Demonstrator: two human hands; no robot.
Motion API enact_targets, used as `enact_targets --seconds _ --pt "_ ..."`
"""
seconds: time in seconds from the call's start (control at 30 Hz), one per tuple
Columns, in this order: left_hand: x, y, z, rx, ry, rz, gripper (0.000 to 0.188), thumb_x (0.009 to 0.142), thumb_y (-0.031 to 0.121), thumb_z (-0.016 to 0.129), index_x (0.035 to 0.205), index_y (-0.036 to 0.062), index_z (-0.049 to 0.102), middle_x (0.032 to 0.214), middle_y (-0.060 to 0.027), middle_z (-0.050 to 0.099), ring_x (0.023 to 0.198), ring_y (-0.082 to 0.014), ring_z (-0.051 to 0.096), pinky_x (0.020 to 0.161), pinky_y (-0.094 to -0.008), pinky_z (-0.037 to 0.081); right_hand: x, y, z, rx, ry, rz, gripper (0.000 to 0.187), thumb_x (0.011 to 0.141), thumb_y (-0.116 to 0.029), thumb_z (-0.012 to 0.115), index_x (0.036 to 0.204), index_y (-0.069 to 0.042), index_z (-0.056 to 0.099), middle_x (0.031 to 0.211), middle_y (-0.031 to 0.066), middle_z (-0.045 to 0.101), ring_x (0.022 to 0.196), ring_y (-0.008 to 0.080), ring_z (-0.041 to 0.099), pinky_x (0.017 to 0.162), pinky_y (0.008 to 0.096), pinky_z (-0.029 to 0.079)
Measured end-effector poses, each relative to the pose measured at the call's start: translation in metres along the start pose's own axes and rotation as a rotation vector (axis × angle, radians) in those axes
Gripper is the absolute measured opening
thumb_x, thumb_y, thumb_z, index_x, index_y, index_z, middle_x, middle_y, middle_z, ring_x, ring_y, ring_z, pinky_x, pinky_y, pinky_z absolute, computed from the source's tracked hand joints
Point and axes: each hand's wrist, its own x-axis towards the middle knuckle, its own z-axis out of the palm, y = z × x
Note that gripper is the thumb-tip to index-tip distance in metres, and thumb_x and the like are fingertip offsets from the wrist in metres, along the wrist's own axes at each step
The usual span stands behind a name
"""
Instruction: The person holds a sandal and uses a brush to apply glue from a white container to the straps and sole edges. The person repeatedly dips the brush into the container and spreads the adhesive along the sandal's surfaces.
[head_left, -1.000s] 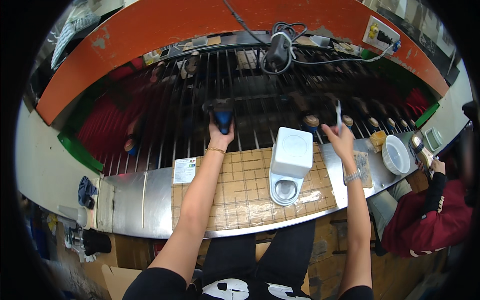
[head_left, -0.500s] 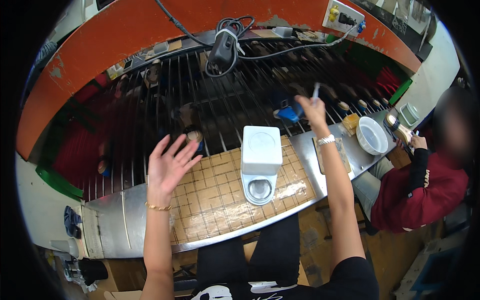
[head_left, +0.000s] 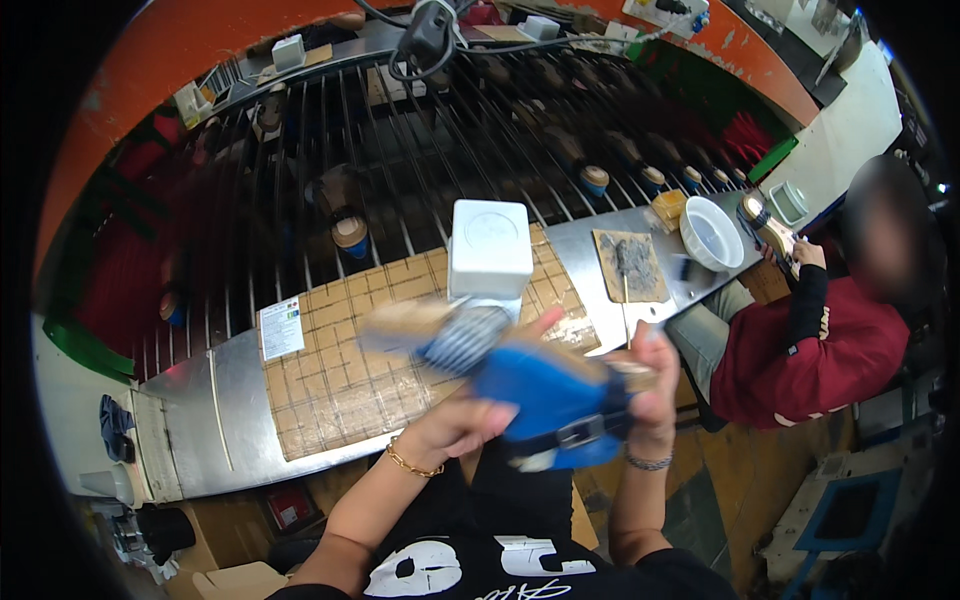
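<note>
Above the front edge of the bench I hold a blue shoe (head_left: 545, 395) with a black buckled strap, blurred by motion. Its tan sole side faces up and away, and a grey-white patterned patch shows towards its left end. My left hand (head_left: 465, 425) grips the lower left of the shoe, thumb against the blue upper. Around its right end my right hand (head_left: 652, 385) is closed; whether it also holds a thin white tool is unclear. Just behind the shoe stands a white box-shaped container (head_left: 490, 245), its lower part covered by the shoe.
Taped brown cardboard (head_left: 330, 350) covers the metal bench, with a printed card (head_left: 282, 328) on it. Beyond runs a rack of metal bars (head_left: 400, 180) carrying shoes (head_left: 350, 232). To the right are a stained pad (head_left: 630, 265), a white bowl (head_left: 710, 235) and a seated person (head_left: 820, 290) holding a shoe.
Both hands have come back towards my body. The right hand has left the rack, and the blue shoe is now between both hands. The left hand, spread before, has closed on it.
</note>
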Motion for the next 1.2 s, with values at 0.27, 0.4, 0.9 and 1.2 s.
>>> enact_targets --seconds 0.27,0.4,0.9,1.2 --pt "-0.099 0.026 -0.020 0.555 0.393 0.576 0.119 0.061 0.038 0.095 0.154 0.0000 0.030 0.150 -0.0246 0.043 0.134 -0.0341 0.049 0.115 -0.0443 0.039 0.034 0.020 0.015 -0.653 -0.148 0.014 0.040 0.111 -0.029 0.037 0.095 0.004 0.052 0.104 0.0160 0.068 0.088 0.0218 0.067 0.077 0.0339 0.052" --pt "-0.108 0.055 0.009 0.607 0.463 0.829 0.110 0.075 0.041 0.080 0.154 -0.0050 0.020 0.151 -0.0254 0.039 0.135 -0.0371 0.048 0.115 -0.0500 0.039 0.036 0.033 0.019 -1.097 -0.073 0.024 0.017 0.098 -0.012 0.061 0.107 -0.005 0.073 0.084 0.0113 0.060 0.073 0.0222 0.058 0.071 0.0358 0.043" --pt "-0.107 0.052 0.022 1.284 1.064 0.928 0.098 0.076 0.036 0.079 0.153 -0.0019 0.032 0.136 -0.0197 0.052 0.124 -0.0304 0.055 0.109 -0.0420 0.044 0.050 0.047 0.038 -1.304 -0.051 -0.441 0.012 0.083 -0.012 0.077 0.094 -0.009 0.079 0.081 0.0027 0.062 0.075 0.0185 0.057 0.073 0.0341 0.036" --pt "-0.098 0.030 0.010 1.425 1.176 0.748 0.100 0.079 0.028 0.087 0.155 0.0016 0.028 0.137 -0.0192 0.054 0.124 -0.0281 0.056 0.111 -0.0388 0.042 0.042 0.050 0.033 -1.145 -0.067 -0.116 0.014 0.089 -0.016 0.074 0.097 -0.005 0.078 0.071 0.0014 0.058 0.067 0.0137 0.053 0.064 0.0309 0.036"
